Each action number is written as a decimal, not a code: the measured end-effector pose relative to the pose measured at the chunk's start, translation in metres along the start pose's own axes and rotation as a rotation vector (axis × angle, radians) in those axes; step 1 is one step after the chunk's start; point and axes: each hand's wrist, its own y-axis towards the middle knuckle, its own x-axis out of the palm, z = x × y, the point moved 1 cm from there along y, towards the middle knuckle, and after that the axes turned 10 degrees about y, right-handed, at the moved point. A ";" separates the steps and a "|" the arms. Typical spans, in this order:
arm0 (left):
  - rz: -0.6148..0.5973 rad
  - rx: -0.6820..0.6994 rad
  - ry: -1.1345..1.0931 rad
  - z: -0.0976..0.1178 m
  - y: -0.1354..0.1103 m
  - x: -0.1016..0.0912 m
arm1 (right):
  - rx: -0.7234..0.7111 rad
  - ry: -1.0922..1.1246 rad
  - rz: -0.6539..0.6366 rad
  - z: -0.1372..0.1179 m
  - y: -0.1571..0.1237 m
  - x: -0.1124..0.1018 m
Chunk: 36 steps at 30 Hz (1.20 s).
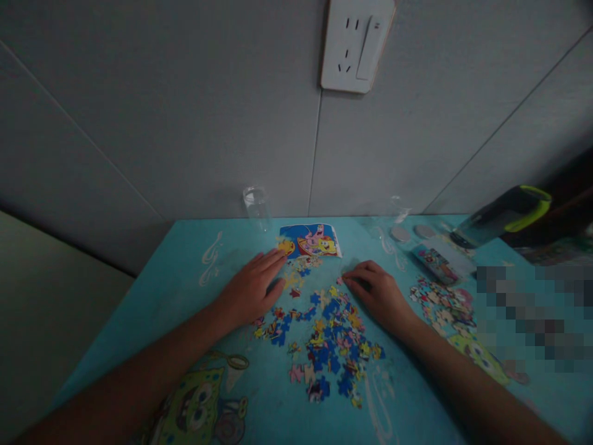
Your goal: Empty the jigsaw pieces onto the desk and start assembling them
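My left hand (252,285) lies flat on the tabletop, its fingers stretched out to the lower left corner of a picture card (311,240) with yellow and pink cartoon figures on blue. My right hand (377,289) pinches a small pink puzzle piece (340,280) between thumb and forefinger, close to the table. Several loose puzzle pieces (331,340), mostly blue, yellow and pink, are spread between and below my hands. Just under the card sits a small group of paler pieces (303,266), some of them near my left fingertips.
Against the wall stands a clear plastic cylinder (257,207). On the right are a second pile of pieces (445,306), a small printed box (435,262), two round lids (399,233) and a dark bottle with a green loop (500,216). Cartoon prints (197,405) decorate the turquoise table (162,272).
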 end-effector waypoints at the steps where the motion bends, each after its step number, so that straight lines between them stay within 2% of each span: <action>1: -0.001 0.001 0.002 0.000 0.000 0.000 | -0.002 0.000 0.003 0.000 0.000 0.000; 5: -0.012 -0.001 0.013 0.001 0.000 -0.001 | -0.014 -0.007 0.025 -0.004 -0.002 -0.001; 11: 0.014 -0.001 -0.019 0.001 0.001 0.000 | -0.082 -0.079 -0.030 -0.014 -0.004 0.002; 20: -0.018 -0.009 -0.021 0.001 0.000 -0.001 | -0.044 -0.071 -0.019 -0.011 -0.003 -0.001; 36: 0.063 -0.049 -0.078 0.001 0.000 -0.003 | -0.149 -0.011 -0.158 -0.009 -0.011 -0.029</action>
